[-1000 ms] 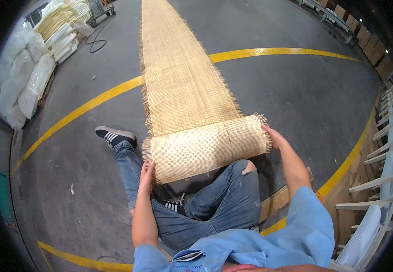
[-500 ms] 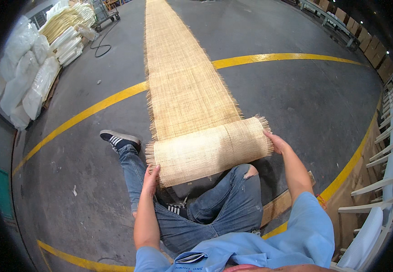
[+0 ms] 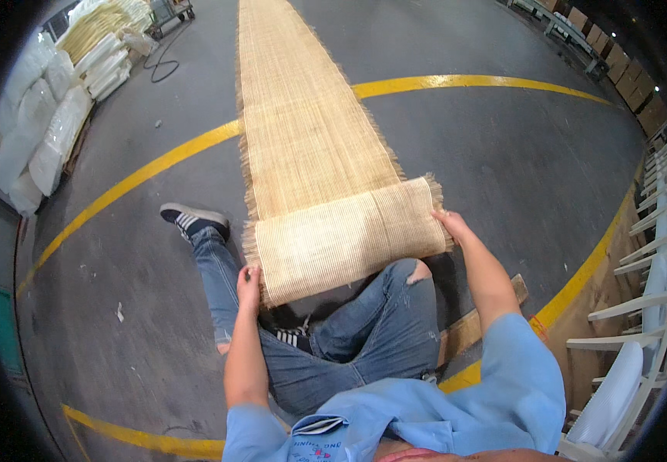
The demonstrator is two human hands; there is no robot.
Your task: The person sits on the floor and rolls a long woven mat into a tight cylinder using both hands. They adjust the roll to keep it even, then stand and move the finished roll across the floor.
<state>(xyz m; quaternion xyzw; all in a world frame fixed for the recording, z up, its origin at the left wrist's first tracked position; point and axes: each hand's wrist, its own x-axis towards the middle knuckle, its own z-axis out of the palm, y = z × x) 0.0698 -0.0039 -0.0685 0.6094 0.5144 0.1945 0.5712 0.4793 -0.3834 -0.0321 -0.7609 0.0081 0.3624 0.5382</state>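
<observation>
A wide roll of pale woven cane webbing [image 3: 349, 242] with frayed edges lies across in front of my bent legs. From its far side the unrolled webbing strip [image 3: 310, 131] runs flat along the floor, away from me. My left hand [image 3: 249, 289] is at the roll's left end, fingers curled together against the fringe. At the opposite end my right hand [image 3: 452, 225] grips the frayed rim, thumb and fingers closed on it. The underside of the roll is hidden.
Yellow lines [image 3: 172, 169] cross the grey floor. Plastic-wrapped bundles [image 3: 60, 115] are stacked at the far left. White slatted frames [image 3: 649, 308] stand along the right, with cardboard boxes [image 3: 634, 85] beyond. A wooden board [image 3: 464, 335] lies by my right knee.
The whole picture has shifted slightly, so floor and roll appear higher and a little further left. My left fingers sit slightly further out on the roll's end. The right hand keeps its end.
</observation>
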